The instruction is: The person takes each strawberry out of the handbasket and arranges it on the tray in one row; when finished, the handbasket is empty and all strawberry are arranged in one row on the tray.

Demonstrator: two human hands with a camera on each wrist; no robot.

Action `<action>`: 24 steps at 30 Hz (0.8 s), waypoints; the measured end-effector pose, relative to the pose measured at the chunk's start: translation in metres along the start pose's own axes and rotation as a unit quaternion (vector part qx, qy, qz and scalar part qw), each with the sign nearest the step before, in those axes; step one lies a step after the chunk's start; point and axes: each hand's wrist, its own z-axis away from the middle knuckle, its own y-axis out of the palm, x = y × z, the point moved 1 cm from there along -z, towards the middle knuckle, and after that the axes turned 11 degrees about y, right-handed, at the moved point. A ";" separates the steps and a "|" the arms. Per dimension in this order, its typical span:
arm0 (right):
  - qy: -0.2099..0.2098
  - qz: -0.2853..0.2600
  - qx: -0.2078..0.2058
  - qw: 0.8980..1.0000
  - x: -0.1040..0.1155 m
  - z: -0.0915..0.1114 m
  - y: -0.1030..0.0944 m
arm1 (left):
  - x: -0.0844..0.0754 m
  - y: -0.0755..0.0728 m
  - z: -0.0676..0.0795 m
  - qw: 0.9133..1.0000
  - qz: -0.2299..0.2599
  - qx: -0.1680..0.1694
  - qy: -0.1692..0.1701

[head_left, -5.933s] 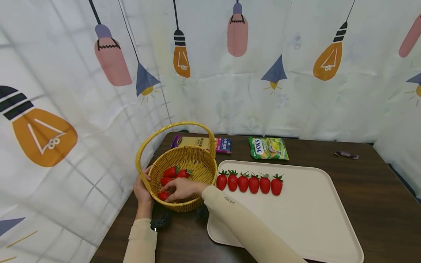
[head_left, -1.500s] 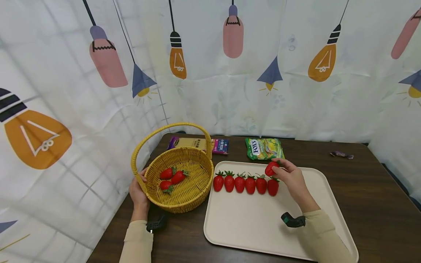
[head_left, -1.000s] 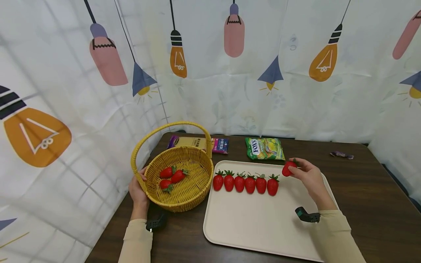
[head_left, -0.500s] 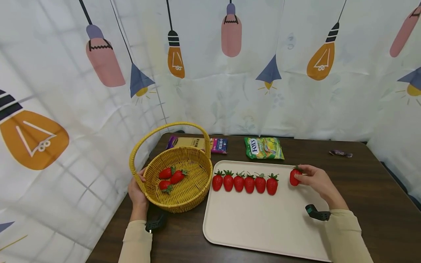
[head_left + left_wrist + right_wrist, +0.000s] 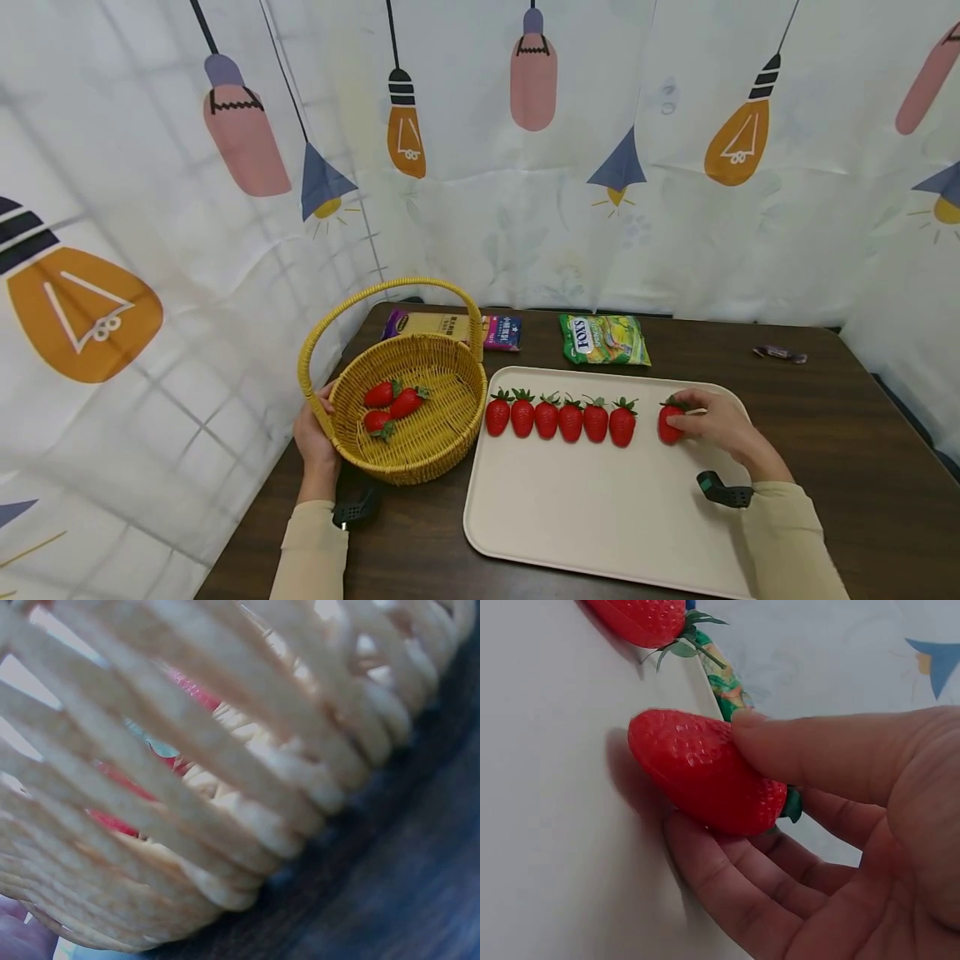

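Observation:
My right hand point(image 5: 720, 423) pinches a red strawberry point(image 5: 697, 769) between thumb and fingers at the tray's far right part. In the right wrist view the strawberry is close to the tray surface; whether it touches is hard to tell. Several strawberries point(image 5: 572, 421) lie in a row on the cream tray point(image 5: 592, 517), left of the held one, leaves toward the back. My left hand point(image 5: 315, 437) holds the left side of the yellow wicker basket point(image 5: 442, 429), its fingertips over the rim. Three strawberries point(image 5: 407, 403) lie inside. The left wrist view shows the basket's woven side point(image 5: 187, 750) close up.
A green Fox's candy bag point(image 5: 606, 339) lies behind the tray. Purple and gold snack packs point(image 5: 501, 332) lie behind the basket, partly hidden by its handle. A small wrapped candy point(image 5: 780, 354) is at the back right of the dark table point(image 5: 408, 542). A printed curtain hangs behind.
My right hand has gone from inside the basket to the tray's right part with a strawberry, most recently lowering it and turning it leaves-back. My left hand stays at the basket.

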 end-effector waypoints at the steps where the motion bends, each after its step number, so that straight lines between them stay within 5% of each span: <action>1: 0.000 0.003 0.007 1.000 0.000 0.000 0.000 | 0.000 0.000 0.000 1.000 -0.001 -0.001 -0.001; 24: -0.018 0.012 0.051 0.998 0.001 0.000 0.005 | -0.002 0.001 0.000 1.000 0.006 -0.007 -0.008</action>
